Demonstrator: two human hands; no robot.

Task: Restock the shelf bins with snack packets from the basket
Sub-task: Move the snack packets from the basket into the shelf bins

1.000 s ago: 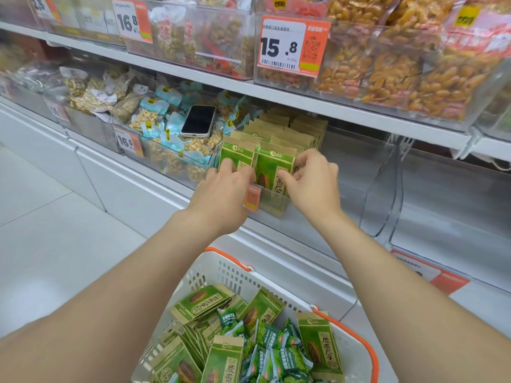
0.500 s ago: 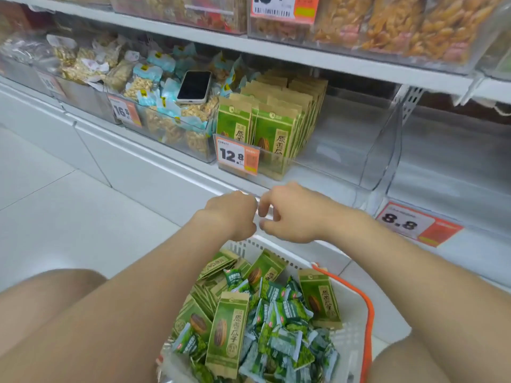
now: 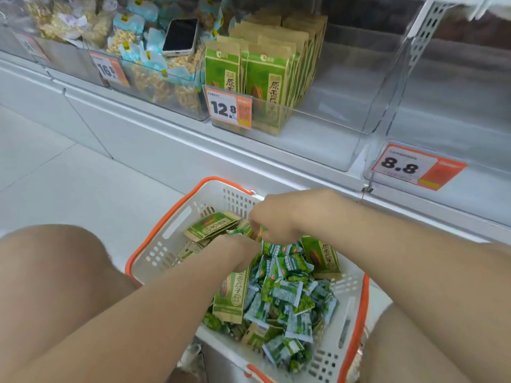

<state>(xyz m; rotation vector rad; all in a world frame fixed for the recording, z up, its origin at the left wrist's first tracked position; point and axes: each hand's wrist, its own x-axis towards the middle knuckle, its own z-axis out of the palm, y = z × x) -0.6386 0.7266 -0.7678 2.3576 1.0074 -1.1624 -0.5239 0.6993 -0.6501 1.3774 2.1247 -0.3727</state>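
The white basket (image 3: 154, 255) with an orange rim stands on the floor between my knees, full of tall green seed packets (image 3: 232, 288) and small green sweets packets (image 3: 287, 294). Both my hands are down inside it. My right hand (image 3: 282, 217) has its fingers curled and pinches the edge of a seed packet near the far wall. My left hand (image 3: 240, 250) is just below it, its fingers buried in the pile and hidden. On the shelf above, a clear bin (image 3: 318, 139) holds upright rows of the same seed packets (image 3: 265, 78) on its left side.
A 12.8 price tag (image 3: 229, 109) hangs on that bin's front. To the right is a clear bin with an 8.8 tag (image 3: 409, 167). A phone (image 3: 181, 37) lies on blue-wrapped snacks in the bin to the left. White floor tiles spread left of the basket.
Both hands came away from the packets in the shelf bin and dropped down into the basket. My view tilted downward with them.
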